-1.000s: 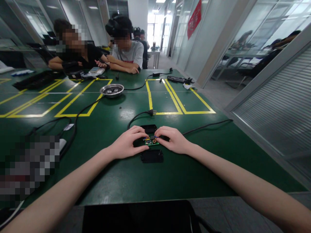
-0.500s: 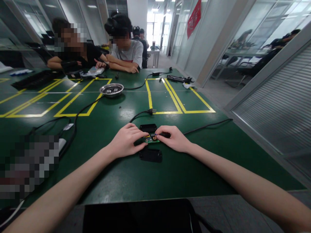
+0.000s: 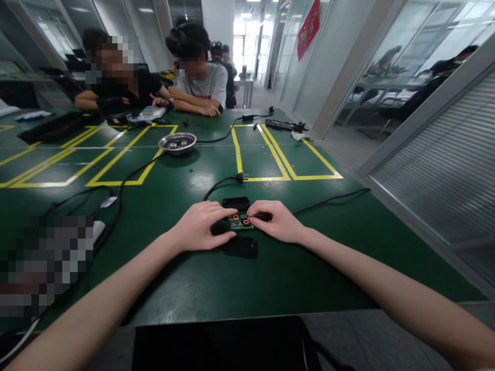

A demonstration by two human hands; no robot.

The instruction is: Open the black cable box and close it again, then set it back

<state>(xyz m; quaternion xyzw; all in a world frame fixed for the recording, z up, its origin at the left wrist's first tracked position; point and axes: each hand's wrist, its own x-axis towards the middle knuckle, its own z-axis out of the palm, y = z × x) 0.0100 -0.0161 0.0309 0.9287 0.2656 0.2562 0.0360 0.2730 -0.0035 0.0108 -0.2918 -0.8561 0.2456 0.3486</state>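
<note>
A small green circuit board [image 3: 242, 225] with copper-wound coils is between my hands above the table. My left hand [image 3: 199, 226] is at its left end, thumb and forefinger apart around that end; the forefinger is close to the top left corner, and whether it touches is unclear. Thumb and fingers of my right hand [image 3: 276, 221] pinch the black cable [image 3: 328, 200] where its thin wires meet the board's right end. One black plastic case half [image 3: 235, 202] lies just beyond the board, and the other case half [image 3: 242, 248] lies nearer to me.
Beyond the board lies a black power plug [image 3: 240, 178]. Farther off stands a metal bowl [image 3: 178, 144] with small metal parts. Yellow tape [image 3: 266, 179] marks out rectangles on the green table [image 3: 309, 278]. A pixelated object [image 3: 46, 268] sits at left. Two people sit across the table.
My left thumb and forefinger have spread apart, the hand has shifted slightly left, and more of the board's left end shows. My right hand has hardly moved.
</note>
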